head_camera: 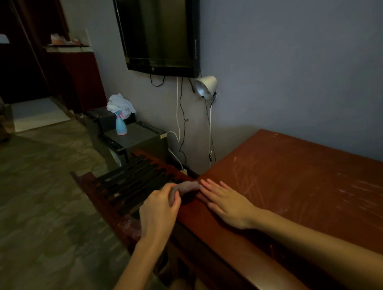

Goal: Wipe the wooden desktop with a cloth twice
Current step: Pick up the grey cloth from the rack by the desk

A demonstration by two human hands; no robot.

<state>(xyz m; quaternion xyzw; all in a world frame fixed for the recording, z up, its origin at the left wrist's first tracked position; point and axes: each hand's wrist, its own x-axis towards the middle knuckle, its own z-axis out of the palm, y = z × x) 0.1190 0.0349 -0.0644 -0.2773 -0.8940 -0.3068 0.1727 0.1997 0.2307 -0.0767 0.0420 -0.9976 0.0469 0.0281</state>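
The reddish wooden desktop [296, 184] fills the right half of the view, with pale streaks on its surface. My left hand [159, 213] pinches a small greyish cloth [185, 187] at the desk's left front corner. The cloth is bunched into a roll and lies across the corner edge. My right hand [226, 203] rests flat on the desktop just right of the cloth, fingers straight and spread, fingertips almost touching the cloth's end.
A slatted wooden rack [131, 186] stands left of the desk. Behind it are a dark box [140, 142] with a blue spray bottle [121, 123] and a white rag [120, 105]. A clip lamp [206, 86], cables and a wall TV [158, 33] hang above.
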